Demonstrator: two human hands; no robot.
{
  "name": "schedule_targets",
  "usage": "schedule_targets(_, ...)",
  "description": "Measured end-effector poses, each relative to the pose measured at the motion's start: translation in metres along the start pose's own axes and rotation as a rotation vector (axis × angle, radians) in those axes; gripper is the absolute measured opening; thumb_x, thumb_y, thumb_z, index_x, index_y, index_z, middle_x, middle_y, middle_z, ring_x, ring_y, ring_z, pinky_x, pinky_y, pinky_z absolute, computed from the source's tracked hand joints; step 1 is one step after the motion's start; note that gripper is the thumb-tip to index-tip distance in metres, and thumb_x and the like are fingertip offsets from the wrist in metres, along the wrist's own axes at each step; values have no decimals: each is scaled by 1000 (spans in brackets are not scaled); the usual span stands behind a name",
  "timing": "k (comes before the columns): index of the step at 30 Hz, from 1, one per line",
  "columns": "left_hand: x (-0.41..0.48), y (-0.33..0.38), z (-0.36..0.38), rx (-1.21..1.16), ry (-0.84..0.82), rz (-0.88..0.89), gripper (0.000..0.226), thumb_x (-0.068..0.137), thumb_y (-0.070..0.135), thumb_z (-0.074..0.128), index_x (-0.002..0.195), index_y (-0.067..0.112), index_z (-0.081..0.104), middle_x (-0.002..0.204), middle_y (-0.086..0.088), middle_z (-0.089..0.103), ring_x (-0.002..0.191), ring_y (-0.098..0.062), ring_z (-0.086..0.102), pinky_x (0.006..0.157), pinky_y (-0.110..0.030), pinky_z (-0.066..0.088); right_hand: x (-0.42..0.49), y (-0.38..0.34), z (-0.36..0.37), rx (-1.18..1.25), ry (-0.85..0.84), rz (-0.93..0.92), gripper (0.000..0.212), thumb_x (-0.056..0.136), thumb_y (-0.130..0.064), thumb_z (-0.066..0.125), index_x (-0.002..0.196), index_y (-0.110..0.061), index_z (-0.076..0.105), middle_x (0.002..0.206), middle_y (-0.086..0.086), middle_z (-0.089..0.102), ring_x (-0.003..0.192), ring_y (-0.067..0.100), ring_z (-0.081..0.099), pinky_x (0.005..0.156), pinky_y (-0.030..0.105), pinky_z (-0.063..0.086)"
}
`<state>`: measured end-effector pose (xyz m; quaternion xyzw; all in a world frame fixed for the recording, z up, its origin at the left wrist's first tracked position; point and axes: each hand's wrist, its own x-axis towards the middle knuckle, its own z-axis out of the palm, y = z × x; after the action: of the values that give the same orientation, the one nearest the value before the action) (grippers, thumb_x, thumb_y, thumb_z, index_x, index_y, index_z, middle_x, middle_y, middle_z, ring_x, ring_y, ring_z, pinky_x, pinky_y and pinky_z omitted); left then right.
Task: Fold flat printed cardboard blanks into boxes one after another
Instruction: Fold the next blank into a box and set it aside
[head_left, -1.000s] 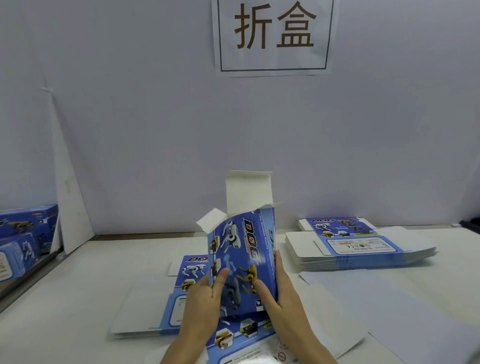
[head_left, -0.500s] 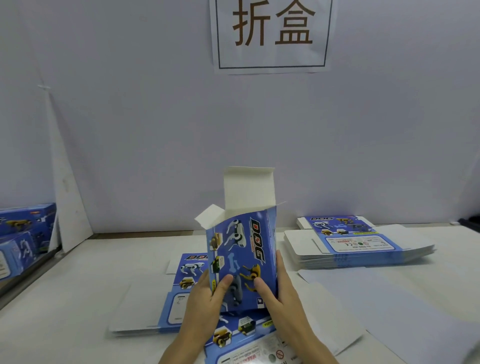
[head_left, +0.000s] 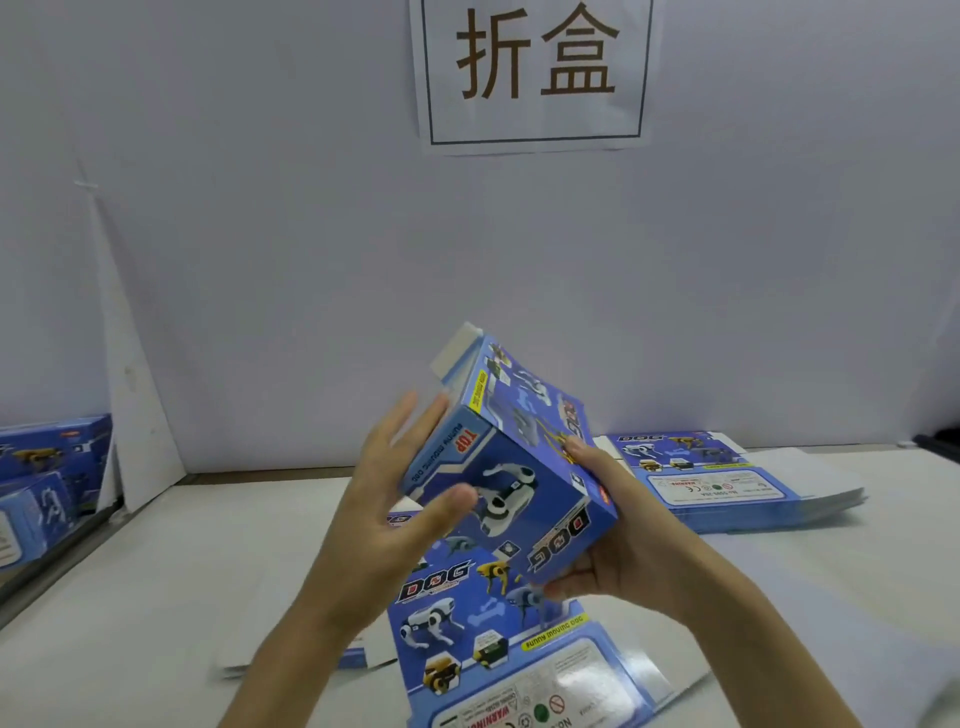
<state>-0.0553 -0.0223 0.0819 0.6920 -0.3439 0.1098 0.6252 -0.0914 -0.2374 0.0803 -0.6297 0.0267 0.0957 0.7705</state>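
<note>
A blue printed "DOG" box (head_left: 519, 467) is held in the air above the table, tilted with a closed end panel facing me. A white flap shows at its far upper end. My right hand (head_left: 628, 551) grips the box from the right and below, thumb on its upper side. My left hand (head_left: 395, 499) lies flat against the box's left side with straight fingers, its thumb resting on the facing panel. Beneath the hands lies a flat blue blank (head_left: 498, 639) on top of a pile.
A second stack of flat blanks (head_left: 727, 483) lies at the right rear of the white table (head_left: 156, 597). Finished blue boxes (head_left: 47, 478) stand at the far left behind a white divider. A paper sign hangs on the wall (head_left: 530, 73).
The box stood upright with its top flaps open. It is now lifted and tipped over, closed end toward me. My left hand has shifted from gripping its lower edge to lying flat on its side.
</note>
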Motion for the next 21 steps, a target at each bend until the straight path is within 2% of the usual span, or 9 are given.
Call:
schedule_targets(2,-1,9,10,-66,48,41,54,74,65,64,126,55,52,131,10,59,113,-15,62,74,-24,58,-1,1,1,38,-14,28,64,54,-66,63,84,-12,78,95,23,72,76,37,71,63,42,60)
schedule_targets(4,-2,12,15,-153,61,27,47,78,48,63,125,46,58,121,3,66,105,-21,66,67,-28,59,-1,2,3,62,-7,9,64,54,-66,60,82,-11,78,92,22,72,74,35,70,65,42,60)
schedule_targets(6,-3,15,14,-144,44,57,45,82,47,64,127,45,56,124,3,63,112,-23,63,68,-29,59,-1,0,6,91,-22,-24,61,53,-64,61,80,-13,79,87,20,72,71,34,69,61,41,59)
schedule_targets(9,-3,20,13,-58,31,129,49,84,57,60,131,47,51,130,6,55,123,-22,54,70,-28,59,-2,-1,8,135,-75,-78,58,54,-63,64,85,-16,79,86,18,72,73,34,69,65,45,59)
schedule_targets(12,-3,21,15,-13,68,174,44,89,39,58,132,45,50,133,7,55,125,-23,52,73,-27,59,2,1,6,209,-110,-116,57,58,-58,68,97,-17,77,94,18,71,76,37,68,63,47,58)
schedule_targets(13,-3,23,14,16,54,196,45,89,41,58,133,45,50,135,11,53,128,-19,49,76,-24,58,4,3,4,252,-118,-129,60,59,-55,70,105,-16,74,101,19,71,79,38,68,64,48,58)
schedule_targets(15,-2,29,10,1,24,187,59,79,61,63,134,43,51,134,19,51,128,-6,48,78,-15,54,6,5,-1,328,-164,-194,63,58,-47,82,112,-16,71,110,17,69,87,38,68,68,49,57)
schedule_targets(18,-1,34,5,-163,53,-38,97,46,84,68,134,50,41,121,29,56,112,1,59,69,-16,54,6,9,-14,269,-243,-312,53,50,-40,91,95,-16,77,98,8,73,89,26,71,71,39,59)
schedule_targets(21,0,28,7,-48,13,-77,109,46,69,80,139,51,26,116,24,60,105,-2,63,70,-14,53,6,12,-21,11,-233,-374,49,66,-23,82,112,-11,69,109,11,71,99,26,68,79,32,55)
